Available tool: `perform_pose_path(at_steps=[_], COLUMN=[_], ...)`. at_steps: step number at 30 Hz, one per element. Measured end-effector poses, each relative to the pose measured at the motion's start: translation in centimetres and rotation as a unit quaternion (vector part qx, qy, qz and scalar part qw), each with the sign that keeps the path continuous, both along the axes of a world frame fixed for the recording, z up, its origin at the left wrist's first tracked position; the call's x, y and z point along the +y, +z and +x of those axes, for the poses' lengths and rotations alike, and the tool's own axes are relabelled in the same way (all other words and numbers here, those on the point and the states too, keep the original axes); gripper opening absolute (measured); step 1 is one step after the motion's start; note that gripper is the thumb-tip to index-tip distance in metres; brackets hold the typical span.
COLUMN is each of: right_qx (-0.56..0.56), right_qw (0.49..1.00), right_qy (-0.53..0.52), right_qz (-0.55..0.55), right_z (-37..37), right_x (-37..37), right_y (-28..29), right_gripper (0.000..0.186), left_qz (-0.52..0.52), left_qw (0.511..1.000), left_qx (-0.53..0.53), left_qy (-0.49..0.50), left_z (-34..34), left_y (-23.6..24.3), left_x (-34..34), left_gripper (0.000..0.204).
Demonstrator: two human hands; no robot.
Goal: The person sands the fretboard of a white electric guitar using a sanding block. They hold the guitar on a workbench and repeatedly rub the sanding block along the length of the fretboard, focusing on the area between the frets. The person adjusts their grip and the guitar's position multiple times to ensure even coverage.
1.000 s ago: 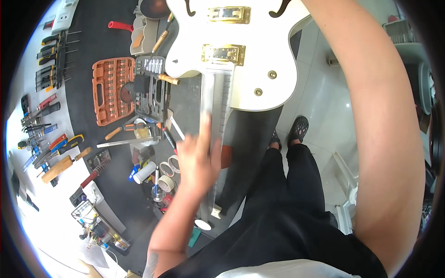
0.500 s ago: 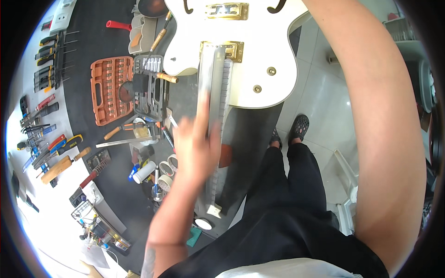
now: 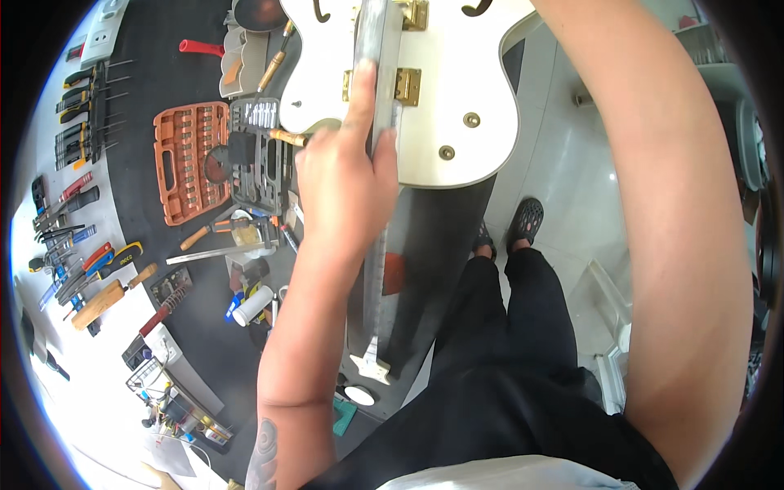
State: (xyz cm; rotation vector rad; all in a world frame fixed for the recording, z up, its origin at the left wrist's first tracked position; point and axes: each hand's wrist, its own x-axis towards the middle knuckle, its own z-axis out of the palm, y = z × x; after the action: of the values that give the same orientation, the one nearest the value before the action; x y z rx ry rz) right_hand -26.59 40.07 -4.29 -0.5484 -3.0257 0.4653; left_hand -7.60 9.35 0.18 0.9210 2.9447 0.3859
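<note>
A white electric guitar (image 3: 465,73) with f-holes and gold pickups lies on the dark bench, its body at the far side and its headstock (image 3: 371,369) toward me. Along the neck (image 3: 374,302) lies a long, straight metal bar (image 3: 377,41), its far part reaching over the gold pickups (image 3: 408,86). My left hand (image 3: 347,167) grips the bar from above, index finger stretched along it and thumb at its right side. Its other fingers are curled and partly hidden. My right forearm reaches up along the right side, and its hand lies outside the picture.
Left of the guitar are an orange socket case (image 3: 192,163), wooden-handled tools (image 3: 272,72) and a white bottle (image 3: 253,305). Screwdrivers and pliers (image 3: 106,260) line the far left. A brown block (image 3: 394,273) sits beside the neck. Tiled floor lies right of the bench.
My left hand and the metal bar have moved away from me along the guitar, so the bar now runs past both pickups. The headstock shows more fully.
</note>
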Motion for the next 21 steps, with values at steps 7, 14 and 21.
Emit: perform_pose_path(at_steps=[7, 14, 21], right_qx=[-0.004, -0.007, -0.003], right_qw=[1.000, 1.000, 1.000], right_qy=[-0.001, -0.004, 0.002], right_qz=[0.013, 0.001, 0.002], right_z=[0.1, 0.3, -0.1], right_x=[0.9, 1.2, 0.2], right_y=[0.7, -0.1, 0.6], right_gripper=[0.062, 0.062, 0.061], left_qz=[-0.056, -0.039, -0.024], left_qw=[0.997, 0.998, 0.999], left_qx=[-0.046, -0.038, -0.021], left_qy=[-0.022, 0.016, 0.003], left_z=[9.6, 3.3, 3.1], left_y=[0.5, 0.2, 0.1], left_x=[-8.4, -1.5, -1.7], left_gripper=[0.082, 0.080, 0.078])
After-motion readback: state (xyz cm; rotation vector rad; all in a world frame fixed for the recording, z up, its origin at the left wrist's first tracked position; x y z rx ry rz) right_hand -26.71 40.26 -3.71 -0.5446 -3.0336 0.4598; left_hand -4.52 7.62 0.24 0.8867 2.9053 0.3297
